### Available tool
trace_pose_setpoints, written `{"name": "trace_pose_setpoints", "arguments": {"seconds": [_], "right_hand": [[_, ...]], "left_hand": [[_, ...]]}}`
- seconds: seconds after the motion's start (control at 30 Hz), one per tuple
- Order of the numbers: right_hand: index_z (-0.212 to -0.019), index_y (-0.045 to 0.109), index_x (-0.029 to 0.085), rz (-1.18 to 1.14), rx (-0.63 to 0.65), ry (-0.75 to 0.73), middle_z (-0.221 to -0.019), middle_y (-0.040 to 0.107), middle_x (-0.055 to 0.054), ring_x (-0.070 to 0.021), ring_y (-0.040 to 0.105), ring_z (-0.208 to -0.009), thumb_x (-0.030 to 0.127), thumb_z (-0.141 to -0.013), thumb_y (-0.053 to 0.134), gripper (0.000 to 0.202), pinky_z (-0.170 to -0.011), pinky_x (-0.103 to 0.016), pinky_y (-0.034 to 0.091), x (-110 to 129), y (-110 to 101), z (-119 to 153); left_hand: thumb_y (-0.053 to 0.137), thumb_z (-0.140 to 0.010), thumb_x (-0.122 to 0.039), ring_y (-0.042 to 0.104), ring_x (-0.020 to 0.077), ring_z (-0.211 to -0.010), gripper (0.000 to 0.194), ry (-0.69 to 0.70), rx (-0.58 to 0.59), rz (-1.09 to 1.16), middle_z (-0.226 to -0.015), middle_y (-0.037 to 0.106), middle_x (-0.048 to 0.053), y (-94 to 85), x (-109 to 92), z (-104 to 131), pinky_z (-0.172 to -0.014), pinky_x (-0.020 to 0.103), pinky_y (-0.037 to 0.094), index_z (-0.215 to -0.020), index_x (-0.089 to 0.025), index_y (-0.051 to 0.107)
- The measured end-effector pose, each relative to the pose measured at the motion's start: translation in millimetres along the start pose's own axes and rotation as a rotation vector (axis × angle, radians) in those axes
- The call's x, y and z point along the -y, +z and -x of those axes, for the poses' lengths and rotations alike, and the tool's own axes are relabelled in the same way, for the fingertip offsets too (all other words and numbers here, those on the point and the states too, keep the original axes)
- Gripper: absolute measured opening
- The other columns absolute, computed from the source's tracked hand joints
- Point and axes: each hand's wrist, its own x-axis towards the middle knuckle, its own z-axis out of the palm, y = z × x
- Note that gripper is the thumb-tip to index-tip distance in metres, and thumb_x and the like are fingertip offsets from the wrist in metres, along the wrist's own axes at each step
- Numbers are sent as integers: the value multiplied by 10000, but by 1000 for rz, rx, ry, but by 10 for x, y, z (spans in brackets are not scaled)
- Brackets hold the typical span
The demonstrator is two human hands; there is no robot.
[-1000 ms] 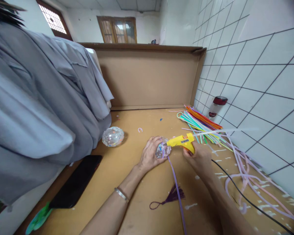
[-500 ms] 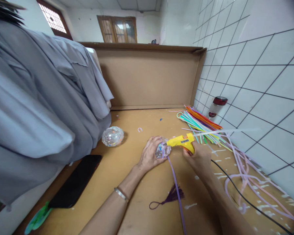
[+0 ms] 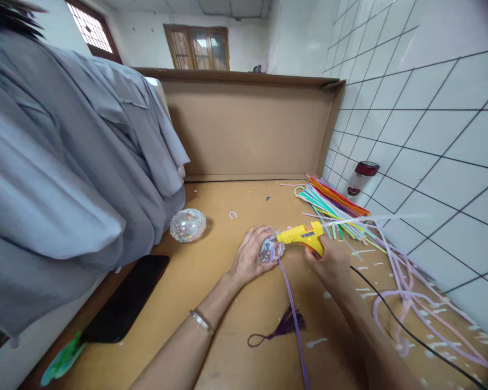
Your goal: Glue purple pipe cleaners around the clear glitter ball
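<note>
My left hand (image 3: 249, 254) is wrapped round a clear faceted ball (image 3: 275, 252) at the middle of the table. In my right hand (image 3: 329, 262) is a yellow glue gun (image 3: 302, 235), its nozzle pointing left at the ball's upper side; whether it touches cannot be told. A clear glue stick juts from the gun's back. One long purple strip (image 3: 293, 314) runs from the ball down to the near edge, passing over a dark purple tassel (image 3: 282, 326). Another clear ball (image 3: 188, 225) sits apart on the left.
Coloured pipe cleaners (image 3: 333, 206) lie in a bundle at the back right, beside a red-lidded jar (image 3: 363, 177). Purple strips (image 3: 402, 295) and a black cord spread at the right. A black phone (image 3: 126, 300) and grey cloth (image 3: 77, 162) are left. Cardboard (image 3: 252, 130) stands behind.
The view has shifted very slightly. Both hands, the ball and the glue gun keep nearly the same places relative to one another.
</note>
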Motion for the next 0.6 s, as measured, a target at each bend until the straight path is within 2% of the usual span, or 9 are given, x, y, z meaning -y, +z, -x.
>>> {"name": "trace_pose_setpoints", "arguments": {"seconds": [0.6], "right_hand": [[-831,631,182,-3,33,21,-645,628,-49,-177,550,-565,314,-829,475,205,-558,-261,333,-3,-23,-1]], "left_hand": [[770,-731,-378,541,309,-1249,760,-12,3,5,-1309,561,162,1,-1,9,-1045,526,455,-1360,-208,379]]}}
